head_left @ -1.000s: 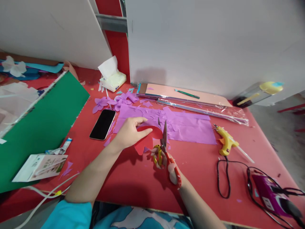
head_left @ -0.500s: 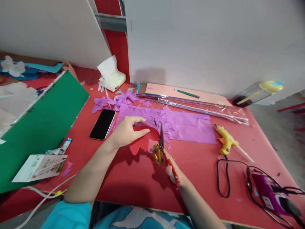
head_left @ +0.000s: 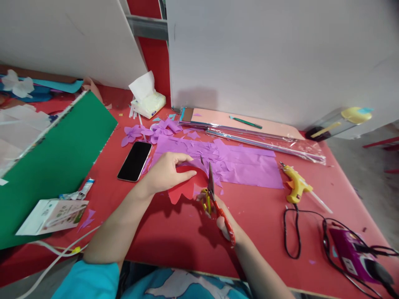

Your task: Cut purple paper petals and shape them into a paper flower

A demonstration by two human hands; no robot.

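Note:
My left hand (head_left: 166, 173) pinches a red paper piece (head_left: 186, 186) with a rounded upper edge, held just above the red table (head_left: 174, 232). My right hand (head_left: 222, 216) grips red-and-yellow scissors (head_left: 212, 196); their blades point away from me and bite into the right edge of the red piece. Under and behind both lies a large purple paper sheet (head_left: 243, 164) with cut-out gaps.
A black phone (head_left: 135, 161) lies left of my hand. Purple paper flowers (head_left: 149, 132), a tissue pack (head_left: 147, 103), a green board (head_left: 50, 162), a small box (head_left: 51, 216), a yellow glue gun (head_left: 296, 185) with cable (head_left: 291, 232), and wrapped paper sheets (head_left: 249, 131) surround the spot.
The scissors' blades have closed further along the red piece's right edge. My left hand has turned the piece slightly and drawn it a little to the left.

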